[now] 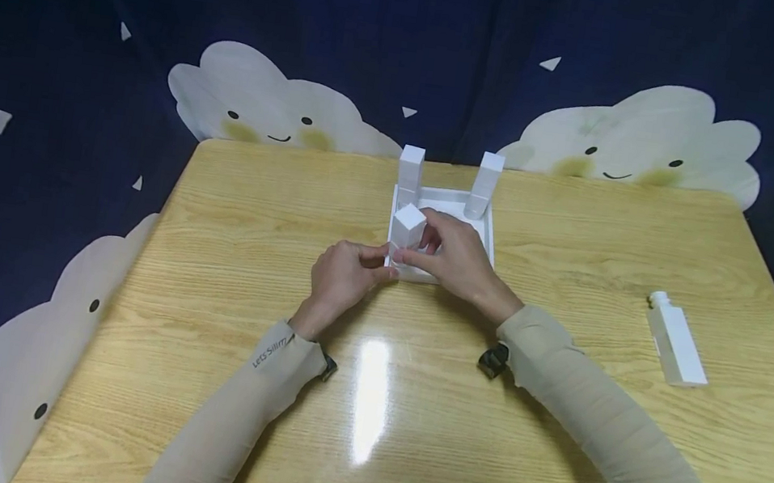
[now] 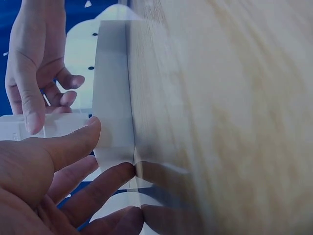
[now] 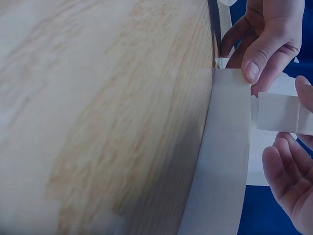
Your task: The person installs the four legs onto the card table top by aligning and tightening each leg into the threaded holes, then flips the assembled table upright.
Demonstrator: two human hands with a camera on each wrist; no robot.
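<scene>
Head view: white post [image 1: 409,226] upright within right grip [image 1: 461,259].

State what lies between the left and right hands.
In the head view, an upright white square-sided post stands between the left hand and right hand, at the near-left corner of the shallow white square tray.

In the head view the right hand [image 1: 458,255] hides the tray's [image 1: 443,195] near right corner and some of its floor; the near post's [image 1: 409,224] foot, at the tray's near left corner, is covered by fingers. Most of the left hand's [image 1: 342,272] fingers, left of the tray, are tucked out of sight. Nearer than the tray, both sleeves [image 1: 224,416] run off the bottom edge. In the right wrist view the right edge crops the near post beyond the tray; the worktop [image 3: 98,122] beside the tray is blurred.
</scene>
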